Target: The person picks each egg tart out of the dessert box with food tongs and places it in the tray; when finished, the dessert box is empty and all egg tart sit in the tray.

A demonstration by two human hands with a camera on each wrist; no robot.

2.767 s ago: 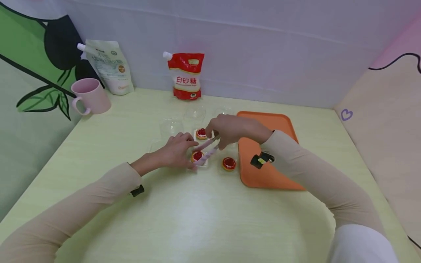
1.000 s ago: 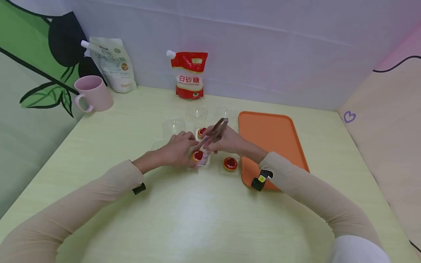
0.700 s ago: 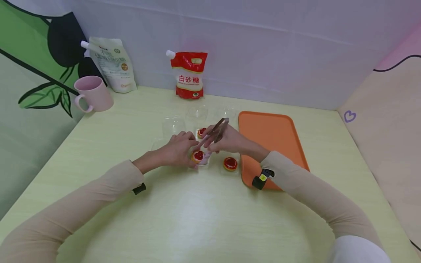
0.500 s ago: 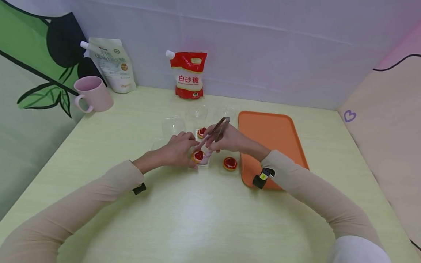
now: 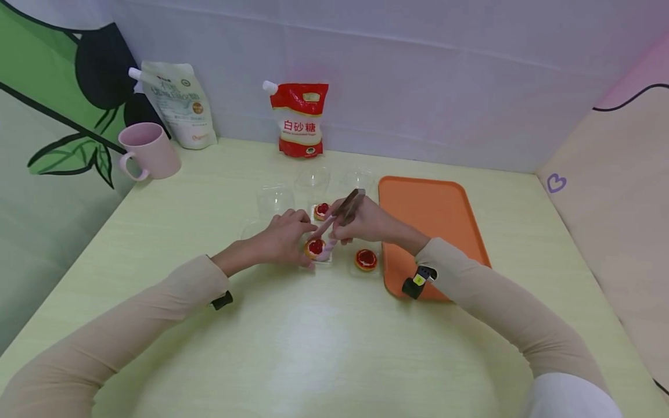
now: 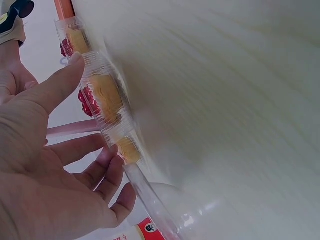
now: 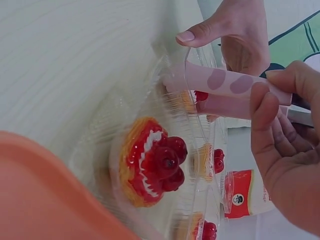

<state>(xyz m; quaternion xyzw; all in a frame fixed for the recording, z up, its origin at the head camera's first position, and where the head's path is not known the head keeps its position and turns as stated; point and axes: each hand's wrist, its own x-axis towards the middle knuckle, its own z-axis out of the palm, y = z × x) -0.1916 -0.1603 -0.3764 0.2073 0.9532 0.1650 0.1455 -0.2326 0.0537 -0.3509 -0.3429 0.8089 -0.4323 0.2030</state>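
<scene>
In the head view, my right hand (image 5: 368,222) grips metal tongs (image 5: 351,203) with pink tips. Those pink tips (image 7: 215,80) reach down on either side of a small cherry-topped tart (image 5: 315,248), which sits in a clear plastic box (image 6: 107,65). My left hand (image 5: 282,238) holds that box at its edge, with the thumb near one corner and the index finger near the other. A second tart (image 5: 366,260) is in a box to the right, and a third (image 5: 321,211) lies behind. Whether the tips touch the tart is hard to see.
An orange tray (image 5: 418,209) lies right of the boxes. Open clear lids (image 5: 275,200) stand behind them. At the back are a red-and-white sugar pouch (image 5: 300,122), a pale pouch (image 5: 180,107) and a pink mug (image 5: 150,152).
Since the earliest frame, my right hand has turned and come lower, and the tongs' handle now points up and back. During the last second both hands stay almost still.
</scene>
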